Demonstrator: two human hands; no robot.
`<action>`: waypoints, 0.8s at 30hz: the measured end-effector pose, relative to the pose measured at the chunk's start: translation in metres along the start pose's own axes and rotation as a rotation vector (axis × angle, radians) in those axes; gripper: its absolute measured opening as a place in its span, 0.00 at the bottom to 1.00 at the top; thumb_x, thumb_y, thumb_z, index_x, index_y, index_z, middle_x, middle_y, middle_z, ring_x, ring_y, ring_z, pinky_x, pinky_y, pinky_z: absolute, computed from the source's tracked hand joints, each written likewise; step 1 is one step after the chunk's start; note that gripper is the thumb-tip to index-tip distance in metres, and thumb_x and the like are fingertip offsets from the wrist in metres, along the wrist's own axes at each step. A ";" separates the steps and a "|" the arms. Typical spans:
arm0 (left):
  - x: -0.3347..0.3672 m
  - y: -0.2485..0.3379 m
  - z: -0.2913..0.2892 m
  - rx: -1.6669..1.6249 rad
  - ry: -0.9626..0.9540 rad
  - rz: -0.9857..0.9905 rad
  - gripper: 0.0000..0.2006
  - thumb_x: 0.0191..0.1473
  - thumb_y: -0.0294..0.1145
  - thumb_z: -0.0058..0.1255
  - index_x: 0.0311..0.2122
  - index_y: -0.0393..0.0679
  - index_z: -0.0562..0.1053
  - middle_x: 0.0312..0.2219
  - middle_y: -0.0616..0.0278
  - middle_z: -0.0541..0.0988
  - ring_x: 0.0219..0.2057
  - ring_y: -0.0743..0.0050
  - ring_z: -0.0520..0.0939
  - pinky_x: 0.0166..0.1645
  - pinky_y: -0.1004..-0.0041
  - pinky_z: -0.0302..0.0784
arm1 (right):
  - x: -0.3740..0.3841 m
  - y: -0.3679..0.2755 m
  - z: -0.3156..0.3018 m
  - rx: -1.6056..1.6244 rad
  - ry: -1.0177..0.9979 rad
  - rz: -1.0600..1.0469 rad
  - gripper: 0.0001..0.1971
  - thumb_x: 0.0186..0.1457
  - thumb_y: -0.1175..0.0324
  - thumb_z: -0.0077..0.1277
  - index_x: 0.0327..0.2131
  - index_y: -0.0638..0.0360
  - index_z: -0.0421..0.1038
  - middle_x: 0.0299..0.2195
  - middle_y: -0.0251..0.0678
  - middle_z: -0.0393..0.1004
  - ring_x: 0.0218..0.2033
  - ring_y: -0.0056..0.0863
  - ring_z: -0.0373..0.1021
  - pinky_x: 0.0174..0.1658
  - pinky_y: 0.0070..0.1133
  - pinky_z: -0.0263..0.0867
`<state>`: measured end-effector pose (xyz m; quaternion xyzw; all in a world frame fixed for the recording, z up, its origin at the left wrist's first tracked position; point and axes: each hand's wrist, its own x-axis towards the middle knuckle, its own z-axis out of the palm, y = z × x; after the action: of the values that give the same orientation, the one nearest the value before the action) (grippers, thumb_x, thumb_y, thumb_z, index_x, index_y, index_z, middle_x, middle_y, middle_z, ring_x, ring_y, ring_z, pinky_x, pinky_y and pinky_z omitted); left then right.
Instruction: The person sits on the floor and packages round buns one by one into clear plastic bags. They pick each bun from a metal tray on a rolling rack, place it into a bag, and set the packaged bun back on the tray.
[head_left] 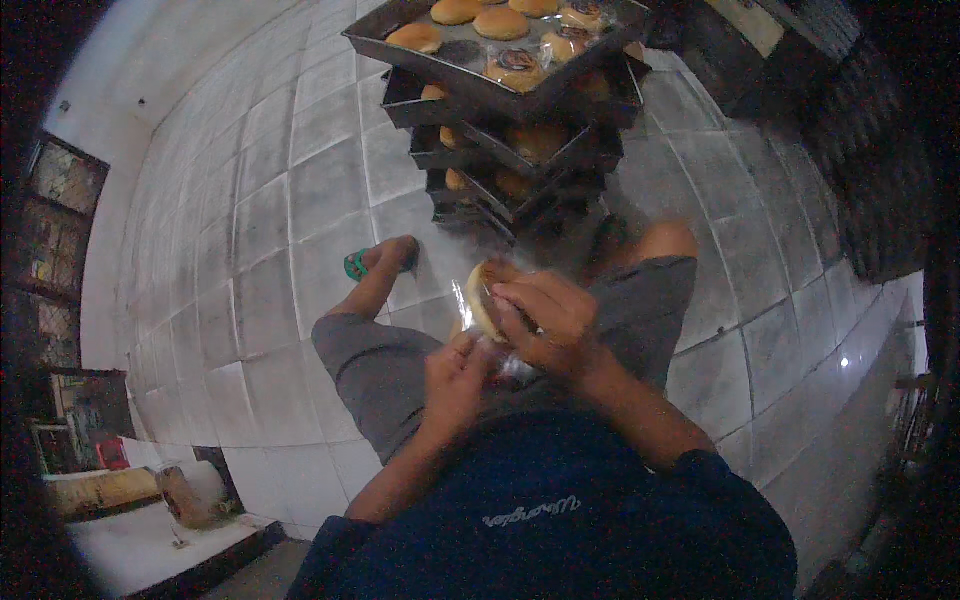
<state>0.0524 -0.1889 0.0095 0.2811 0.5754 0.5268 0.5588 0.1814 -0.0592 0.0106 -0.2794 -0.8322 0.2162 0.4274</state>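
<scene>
Above my lap, my right hand (pixel 552 322) is closed on a round golden bun (pixel 481 308), which is tilted on its edge. Shiny clear plastic (pixel 464 312) lies against the bun's left side, and its exact outline is blurred. My left hand (pixel 456 382) pinches the plastic just below the bun, with the fingertips close together. In front of me stands a stack of dark metal trays (pixel 440 62). Its top tray carries bare buns (pixel 501 23) and, toward the right and near corner, buns wrapped in clear plastic with a printed label (pixel 515 70).
The trays are stacked crosswise, so their corners stick out; buns (pixel 537 142) show in the lower ones. Pale tiles (pixel 265 215) cover the floor. Dark stacked shapes (pixel 850 130) stand at the far right. A cylindrical object (pixel 192 494) rests on a white ledge at the lower left.
</scene>
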 end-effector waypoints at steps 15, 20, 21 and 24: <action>0.102 -0.058 -0.005 -0.937 -0.460 -0.391 0.53 0.57 0.82 0.32 0.69 0.41 0.60 0.61 0.47 0.72 0.57 0.51 0.78 0.58 0.55 0.78 | -0.017 -0.014 -0.049 0.402 -0.234 0.320 0.06 0.53 0.69 0.64 0.34 0.59 0.82 0.31 0.42 0.82 0.32 0.40 0.79 0.39 0.30 0.75; 0.074 -0.012 0.030 -1.118 -0.607 -0.242 0.55 0.52 0.84 0.36 0.69 0.43 0.60 0.65 0.49 0.68 0.62 0.48 0.74 0.64 0.46 0.72 | -0.032 -0.037 -0.066 0.199 -0.270 0.313 0.09 0.56 0.65 0.62 0.35 0.59 0.81 0.33 0.40 0.80 0.34 0.41 0.79 0.38 0.34 0.75; 0.071 -0.007 0.035 -1.103 -0.588 -0.263 0.53 0.53 0.83 0.37 0.69 0.44 0.61 0.64 0.50 0.69 0.61 0.49 0.74 0.63 0.44 0.72 | -0.036 -0.047 -0.057 0.157 -0.281 0.134 0.10 0.57 0.63 0.60 0.36 0.59 0.81 0.34 0.39 0.80 0.34 0.41 0.79 0.37 0.36 0.76; 0.067 0.002 0.044 -1.021 -0.495 -0.289 0.46 0.57 0.78 0.40 0.67 0.48 0.64 0.62 0.52 0.71 0.60 0.50 0.75 0.62 0.40 0.73 | -0.045 -0.057 -0.043 -0.050 -0.262 0.122 0.08 0.57 0.64 0.59 0.33 0.59 0.79 0.32 0.39 0.79 0.32 0.42 0.79 0.36 0.37 0.75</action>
<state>0.0786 -0.1141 -0.0041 0.0098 0.1334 0.5746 0.8074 0.2226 -0.1258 0.0413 -0.3093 -0.8676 0.2554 0.2939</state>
